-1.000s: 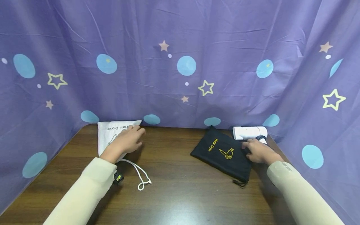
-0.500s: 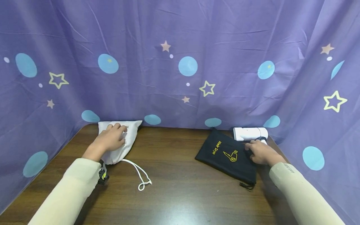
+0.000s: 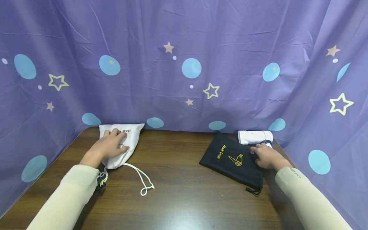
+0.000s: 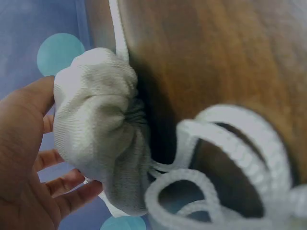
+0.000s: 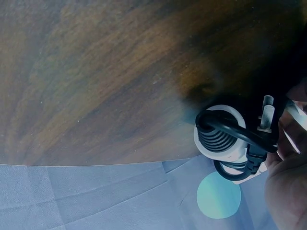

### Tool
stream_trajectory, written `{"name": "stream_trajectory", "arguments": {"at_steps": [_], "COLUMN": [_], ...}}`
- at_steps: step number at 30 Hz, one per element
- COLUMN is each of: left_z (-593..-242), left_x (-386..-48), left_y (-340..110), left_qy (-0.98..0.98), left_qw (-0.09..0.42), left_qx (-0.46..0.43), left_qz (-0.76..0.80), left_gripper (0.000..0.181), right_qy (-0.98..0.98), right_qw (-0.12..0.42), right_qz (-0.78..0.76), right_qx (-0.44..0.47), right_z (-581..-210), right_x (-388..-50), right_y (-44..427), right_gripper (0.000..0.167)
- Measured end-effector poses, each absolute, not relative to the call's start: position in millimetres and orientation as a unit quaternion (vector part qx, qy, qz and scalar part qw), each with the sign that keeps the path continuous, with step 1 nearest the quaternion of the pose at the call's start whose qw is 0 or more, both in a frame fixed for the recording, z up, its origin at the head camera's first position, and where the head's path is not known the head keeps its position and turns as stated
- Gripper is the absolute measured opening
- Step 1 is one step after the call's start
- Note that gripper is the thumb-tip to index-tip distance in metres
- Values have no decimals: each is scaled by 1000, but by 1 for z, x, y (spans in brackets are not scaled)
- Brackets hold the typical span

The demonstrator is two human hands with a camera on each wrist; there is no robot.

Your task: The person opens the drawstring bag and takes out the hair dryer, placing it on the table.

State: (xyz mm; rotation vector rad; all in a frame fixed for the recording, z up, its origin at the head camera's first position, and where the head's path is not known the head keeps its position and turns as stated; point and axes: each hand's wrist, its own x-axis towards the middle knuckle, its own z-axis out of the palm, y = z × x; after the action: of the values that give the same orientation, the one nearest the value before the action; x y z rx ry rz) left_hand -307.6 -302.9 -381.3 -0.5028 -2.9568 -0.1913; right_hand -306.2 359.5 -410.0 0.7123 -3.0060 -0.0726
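A white drawstring bag printed "Hair Dryer" [image 3: 133,135] lies at the back left of the table. My left hand [image 3: 108,146] rests on it with fingers spread. In the left wrist view the thumb and fingers are loosely curved about the bag's gathered cloth [image 4: 96,110]. At the right lies a flat black drawstring bag [image 3: 219,167] with yellow print. My right hand [image 3: 267,156] touches its right edge, fingers bent but relaxed. Just behind is a white hair dryer [image 3: 253,137]; its handle end [image 5: 211,143], coiled black cord and plug [image 5: 266,115] show beside my right fingers.
The wooden table [image 3: 178,179] meets a purple curtain [image 3: 161,105] with stars and dots along its back and sides. A white cord loop [image 3: 145,183] trails from the white bag toward the front. The black bag's short cord [image 3: 253,191] points forward.
My left hand has moved left across the white bag. The black bag has slid slightly right along with my right hand, then stayed still. The hair dryer has not visibly moved.
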Motion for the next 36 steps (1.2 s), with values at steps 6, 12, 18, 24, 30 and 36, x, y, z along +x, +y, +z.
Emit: {"name": "stream_trajectory", "arguments": {"at_steps": [6,12,18,24,30,36], "left_z": [-387,-388,-388,-387,-385,-386], "left_x": [-309,-309,-309,-308,-306,-307], "left_y": [-303,-302,-302,-297,-288,-278], "left_qy": [-978,-978,-976,-973,-972,-972], "left_qw": [86,89,95,106,101,94], "left_qx": [-175,-176,-179,-187,-190,-190], "left_qz": [-75,-75,-75,-79,-91,-97], "left_gripper": [54,53,53,54,54,54], "right_qy": [-972,-975,-972,-969,-968,-963], "right_qw": [29,32,63,91,99,108], "right_qz": [-26,-14,-12,-9,2,6], "right_qx": [230,221,227,228,231,247], "right_z": [-410,-411,-410,-409,-407,-405], "right_x": [-306,-306,-306,-307,-308,-309], "right_y": [361,360,357,349,336,319], "right_gripper": [34,33,27,20,23,25]}}
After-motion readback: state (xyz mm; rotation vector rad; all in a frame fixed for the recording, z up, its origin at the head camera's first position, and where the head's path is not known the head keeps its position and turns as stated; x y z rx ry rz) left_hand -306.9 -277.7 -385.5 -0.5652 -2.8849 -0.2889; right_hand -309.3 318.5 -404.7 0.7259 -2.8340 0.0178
